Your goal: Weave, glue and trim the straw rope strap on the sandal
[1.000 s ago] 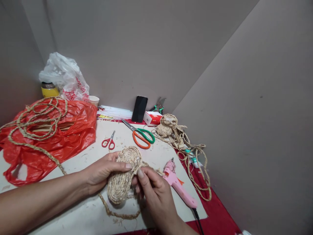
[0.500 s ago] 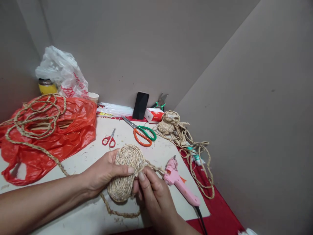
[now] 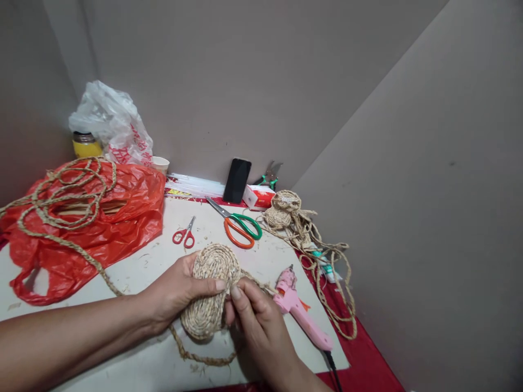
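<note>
A coiled braided-straw sole [image 3: 212, 313], narrow at its waist, is held above the board between my hands. My left hand [image 3: 180, 294] grips it from the left side, thumb lying across its face. At the waist's right edge, my right hand [image 3: 255, 310] pinches with thumb and forefinger on the edge of the coil; the braid there is partly covered by the fingers. A length of braided straw rope [image 3: 204, 359] loops below the sole, and another strand runs off to the right. Beside my right hand lies a pink glue gun [image 3: 304, 316] on its side.
On the pale board [image 3: 139, 348] lie red scissors [image 3: 184, 235] and larger green-and-orange scissors [image 3: 241, 226]. A red plastic bag [image 3: 134, 212] with rope on top lies left. Behind are a phone [image 3: 237, 181], glue sticks [image 3: 196, 186] and pliers [image 3: 270, 177]. More straw coils [image 3: 286, 202] lie right.
The view has shifted slightly, so the background sits a little further right and lower. Both hands keep the same hold on the straw sole.
</note>
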The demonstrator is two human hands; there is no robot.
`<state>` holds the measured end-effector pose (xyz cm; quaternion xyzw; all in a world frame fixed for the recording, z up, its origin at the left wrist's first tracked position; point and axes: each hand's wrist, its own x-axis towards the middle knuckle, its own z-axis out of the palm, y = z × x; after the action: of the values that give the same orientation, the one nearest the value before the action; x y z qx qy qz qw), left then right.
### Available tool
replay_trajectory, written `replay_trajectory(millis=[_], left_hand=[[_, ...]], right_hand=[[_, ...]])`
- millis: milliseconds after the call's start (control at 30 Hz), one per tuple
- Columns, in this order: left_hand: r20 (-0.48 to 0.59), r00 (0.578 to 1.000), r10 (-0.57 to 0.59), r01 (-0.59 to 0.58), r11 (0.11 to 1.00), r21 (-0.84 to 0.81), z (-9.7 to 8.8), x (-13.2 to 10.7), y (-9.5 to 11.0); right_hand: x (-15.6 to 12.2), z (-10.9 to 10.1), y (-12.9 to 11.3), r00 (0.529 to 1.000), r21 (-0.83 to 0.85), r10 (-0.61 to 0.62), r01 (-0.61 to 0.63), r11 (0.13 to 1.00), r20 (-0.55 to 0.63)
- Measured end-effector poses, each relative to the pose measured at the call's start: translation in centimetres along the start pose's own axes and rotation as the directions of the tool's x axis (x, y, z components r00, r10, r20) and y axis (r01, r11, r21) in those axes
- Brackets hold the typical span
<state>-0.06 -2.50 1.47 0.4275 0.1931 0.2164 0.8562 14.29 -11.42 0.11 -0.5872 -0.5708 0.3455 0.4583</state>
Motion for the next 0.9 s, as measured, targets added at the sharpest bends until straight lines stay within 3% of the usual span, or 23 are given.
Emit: replay_trajectory(millis=[167,467,767,900], left_hand=[[0.055,0.998,0.018,-0.017,1.000,-0.011,0.13,-0.13,0.14],[0.004,0.999,0.034,-0.034,0.999,-0.021,0.46,-0.07,0.10],[-0.089,0.996,0.012,-0.009,0.999,0.040,0.75,-0.06,-0.50],[-0.147,0.989,-0.010,0.012,1.000,0.016,0.72,0.27,-0.45]], right_hand=[[-0.19,0.10,0.22,0.994,0.124,0.107,-0.104,0.987,-0.014],[-0.46,-0.22,0.25,0.998,-0.081,-0.051,0.055,0.995,0.048],[-0.50,0.26,0.48,0.997,-0.047,0.064,-0.062,0.997,0.046],[-0.03,0.28,0.65,1.000,-0.029,0.028,-0.028,0.999,0.008]])
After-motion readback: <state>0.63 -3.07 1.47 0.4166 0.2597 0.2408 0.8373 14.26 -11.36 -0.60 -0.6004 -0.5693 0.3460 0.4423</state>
